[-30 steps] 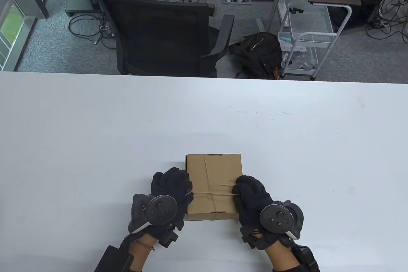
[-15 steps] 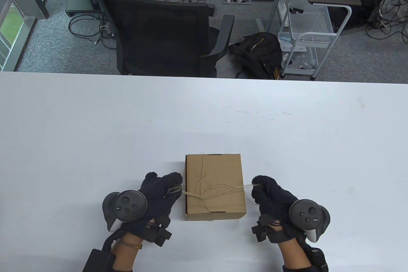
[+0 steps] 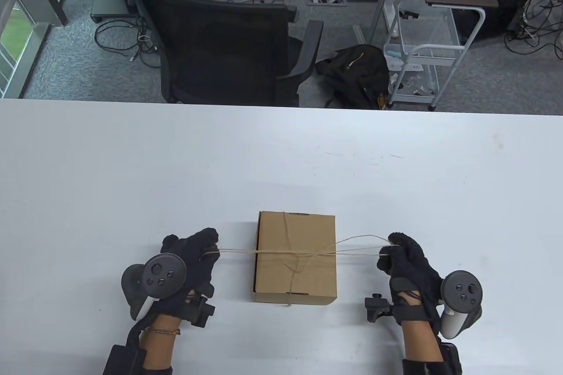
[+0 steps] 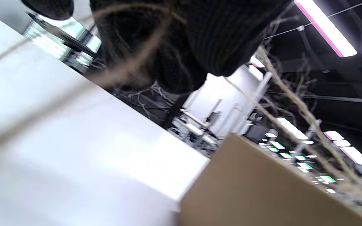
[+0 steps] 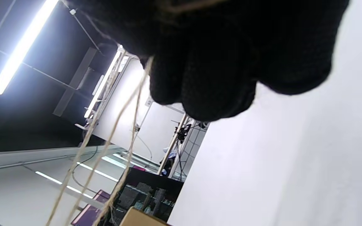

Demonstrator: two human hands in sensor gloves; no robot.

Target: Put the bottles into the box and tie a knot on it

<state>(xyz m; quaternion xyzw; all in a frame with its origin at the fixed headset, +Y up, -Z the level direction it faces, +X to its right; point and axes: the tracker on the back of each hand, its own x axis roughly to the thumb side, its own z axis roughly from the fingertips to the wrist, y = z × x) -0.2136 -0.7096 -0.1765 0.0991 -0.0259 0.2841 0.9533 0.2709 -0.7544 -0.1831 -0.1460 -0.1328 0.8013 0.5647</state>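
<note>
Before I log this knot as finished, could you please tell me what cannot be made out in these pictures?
- Bottles: hidden in every view; the closed box lets nothing inside show.
- Knot on the string: table view, too small to judge how tight.
- Left hand grip: left wrist view, blurred and cut off by the top edge.
- Right hand grip: right wrist view, fingers fill the top and cover the string ends.

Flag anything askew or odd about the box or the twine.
The box sits slightly rotated against the table edge. The twine crosses off-centre, nearer the person. Both the left hand and right hand pull it taut; nothing looks damaged.
</note>
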